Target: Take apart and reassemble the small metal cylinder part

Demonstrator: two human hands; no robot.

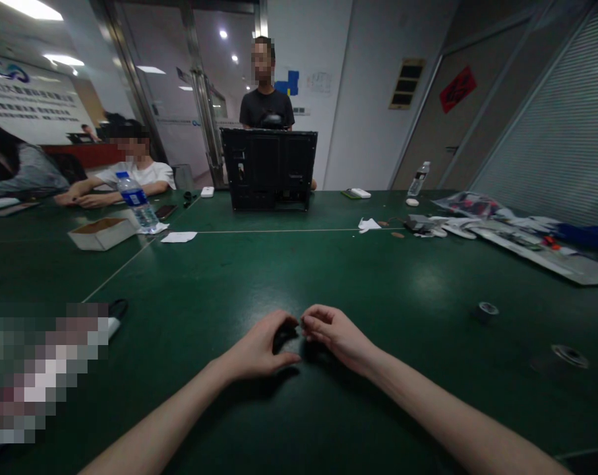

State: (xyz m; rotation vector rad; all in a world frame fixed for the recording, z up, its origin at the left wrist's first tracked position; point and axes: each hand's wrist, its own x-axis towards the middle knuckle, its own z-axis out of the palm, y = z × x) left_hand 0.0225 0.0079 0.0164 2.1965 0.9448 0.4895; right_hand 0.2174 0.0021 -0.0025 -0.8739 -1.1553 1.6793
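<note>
Over the dark green tabletop (289, 264) my left hand (266, 343) curves with thumb and fingers apart and nothing between them. Facing it, my right hand (333, 330) has its thumb and fingertips pinched together. Whatever lies in that pinch, if anything, is too small and dim to make out. The two sets of fingertips are close to each other. To the right of my right hand stand a small round metal-rimmed piece (487, 311) and a larger similar one (569, 356), both apart from my hands.
A black panel like a screen's back (271, 171) stands at the far edge, a person behind it. Left are an open box (103, 233) and a water bottle (136, 201). Another bottle (419, 179) and clutter on a white board (540, 254) lie right. People sit at left.
</note>
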